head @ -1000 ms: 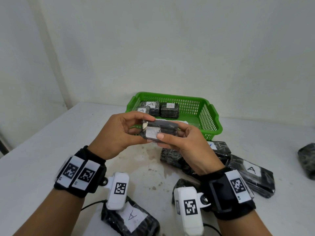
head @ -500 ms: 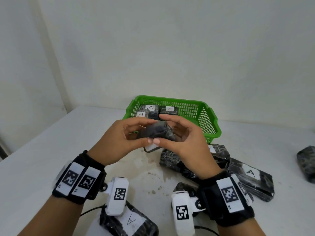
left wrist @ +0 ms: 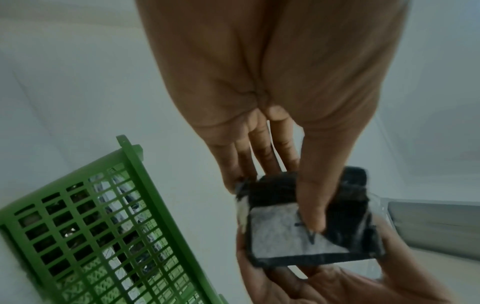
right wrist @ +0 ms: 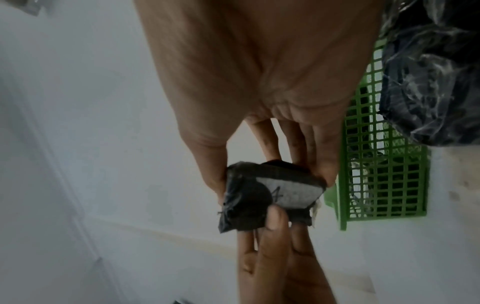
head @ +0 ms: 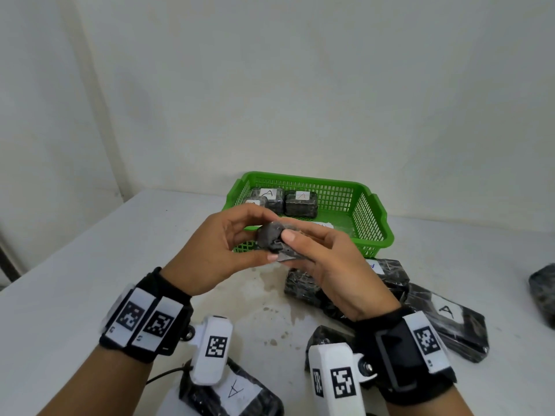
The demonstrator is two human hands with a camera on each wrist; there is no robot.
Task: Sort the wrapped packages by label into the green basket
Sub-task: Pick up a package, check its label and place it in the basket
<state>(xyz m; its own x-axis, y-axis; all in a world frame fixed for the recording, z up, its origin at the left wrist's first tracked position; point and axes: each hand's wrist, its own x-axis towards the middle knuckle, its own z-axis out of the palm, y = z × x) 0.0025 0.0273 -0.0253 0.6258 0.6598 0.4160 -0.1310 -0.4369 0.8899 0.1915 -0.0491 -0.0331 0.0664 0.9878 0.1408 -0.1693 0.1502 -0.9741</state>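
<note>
Both hands hold one small black wrapped package [head: 271,237] in the air in front of the green basket [head: 374,211]. My left hand [head: 228,246] pinches its left end and my right hand [head: 318,256] grips its right side with the thumb on top. Its white label [left wrist: 283,234] faces down toward the wrist cameras, with a hand-drawn mark partly covered by the left thumb. In the right wrist view the label [right wrist: 293,194] shows part of a letter. Three wrapped packages [head: 301,202] marked A lie in the basket's back left corner.
Several more black wrapped packages lie on the white table: a pile [head: 390,274] under my right hand, one marked A [head: 450,322] to its right, one marked A [head: 237,391] near the front edge, one [head: 542,294] at the far right. A wall stands behind the basket.
The package has been turned over between my hands: its white label faced up a second ago and now faces down. Both hands kept their hold and stayed in front of the basket.
</note>
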